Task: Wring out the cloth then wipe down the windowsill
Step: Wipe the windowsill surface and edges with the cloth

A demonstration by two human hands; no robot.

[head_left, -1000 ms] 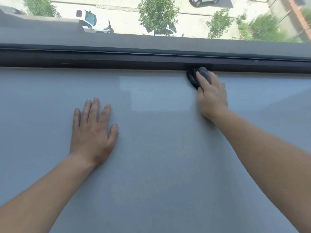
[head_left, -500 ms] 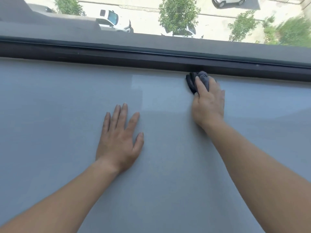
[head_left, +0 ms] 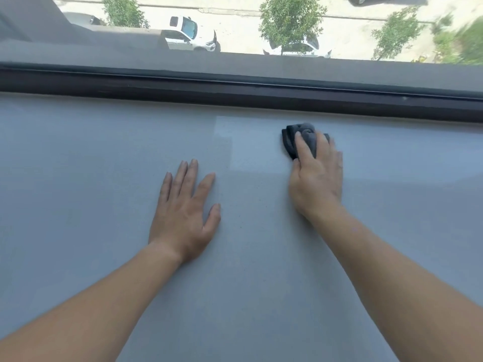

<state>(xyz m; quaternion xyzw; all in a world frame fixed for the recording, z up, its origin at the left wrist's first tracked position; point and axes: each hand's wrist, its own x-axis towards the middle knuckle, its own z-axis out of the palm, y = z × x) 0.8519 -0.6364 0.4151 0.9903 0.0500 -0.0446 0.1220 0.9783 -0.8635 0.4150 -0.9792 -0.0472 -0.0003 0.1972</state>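
Note:
A wide pale grey windowsill (head_left: 91,192) fills most of the head view. A dark grey bunched cloth (head_left: 300,138) lies on it a short way in front of the window frame, right of centre. My right hand (head_left: 316,178) presses down on the cloth, fingers over its near part, so only its far end shows. My left hand (head_left: 183,212) lies flat on the sill to the left, palm down, fingers spread, holding nothing.
A dark window frame (head_left: 235,92) runs along the far edge of the sill. Beyond the glass, far below, are parked white cars (head_left: 188,35) and trees (head_left: 290,19). A lighter patch of reflected light (head_left: 248,142) lies on the sill left of the cloth.
My right hand has drawn the cloth back from the window frame toward me. The left hand stays flat on the sill. The camera view has shifted left.

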